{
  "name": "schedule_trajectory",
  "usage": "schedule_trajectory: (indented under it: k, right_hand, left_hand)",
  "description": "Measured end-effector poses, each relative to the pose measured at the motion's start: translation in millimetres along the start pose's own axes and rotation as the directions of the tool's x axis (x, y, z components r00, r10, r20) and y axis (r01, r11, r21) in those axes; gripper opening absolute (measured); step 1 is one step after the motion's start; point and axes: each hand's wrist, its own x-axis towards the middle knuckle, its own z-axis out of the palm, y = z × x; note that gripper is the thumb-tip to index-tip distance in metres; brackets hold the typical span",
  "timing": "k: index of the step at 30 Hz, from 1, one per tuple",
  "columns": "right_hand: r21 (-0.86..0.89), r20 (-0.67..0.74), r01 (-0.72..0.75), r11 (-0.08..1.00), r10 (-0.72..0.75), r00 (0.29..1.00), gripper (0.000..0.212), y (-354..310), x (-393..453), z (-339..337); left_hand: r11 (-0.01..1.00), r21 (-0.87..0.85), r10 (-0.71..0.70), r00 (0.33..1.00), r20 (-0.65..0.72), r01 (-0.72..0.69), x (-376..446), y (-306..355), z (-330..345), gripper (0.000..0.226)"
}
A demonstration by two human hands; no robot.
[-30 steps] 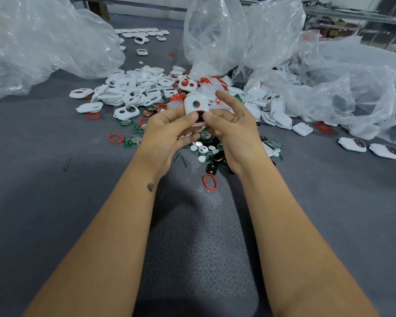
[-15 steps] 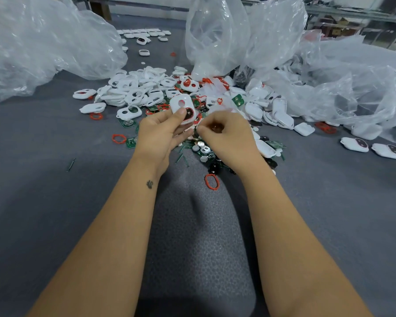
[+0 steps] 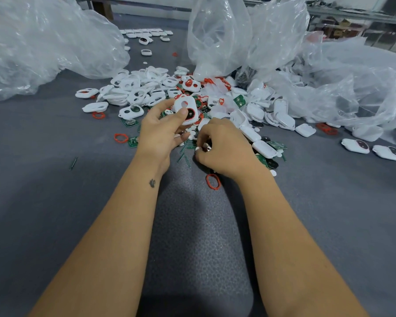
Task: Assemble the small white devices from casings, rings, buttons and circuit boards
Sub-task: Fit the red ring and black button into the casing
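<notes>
A grey foam-covered table [image 3: 44, 202] is seen from above, with crumpled clear plastic bags [image 3: 220, 35] along its far side and a wide heap of white casings [image 3: 133, 88] spread in front of them. Two bare forearms reach in from the bottom edge toward the heap.

The left hand [image 3: 162, 126] holds one white casing [image 3: 185, 109] raised just above the heap, gripped between the thumb on its front face and fingers curled behind it; an orange ring can be seen along its lower edge, and a dark round part sits in its larger opening. A second ago this casing was held by both hands together. Since then the right hand [image 3: 224, 147] has been taken away and lowered onto the loose small parts (round silver-white buttons and green circuit boards [image 3: 277, 145]) just beside the left hand. Its fingers are curled and pinched at a small shiny piece, probably a button; whether it is actually gripped cannot be told. This is judged to mean the next part is being fetched for the half-built device.

The right fingertips are hidden under the hand. A loose orange ring [image 3: 213, 181] lies near the right wrist. The bags' contents are too blurred to make out.
</notes>
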Motion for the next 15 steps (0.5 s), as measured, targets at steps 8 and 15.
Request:
schedule_trajectory:
  k: [8, 15]
  right_hand:
    - [0.722, -0.156, -0.053, 0.690, 0.237, 0.959, 0.031, -5.3, -0.4, -5.2]
    - [0.821, -0.168, 0.002, 0.570, 0.238, 0.956, 0.039, -8.3, -1.1, -8.4]
  left_hand:
    - [0.993, -0.114, 0.007, 0.995, 0.104, 0.005, -0.5, -1.6, 3.7, 0.023]
    - [0.969, -0.230, -0.038, 0.978, 0.205, 0.086, -3.4, -6.4, 10.2, 0.018]
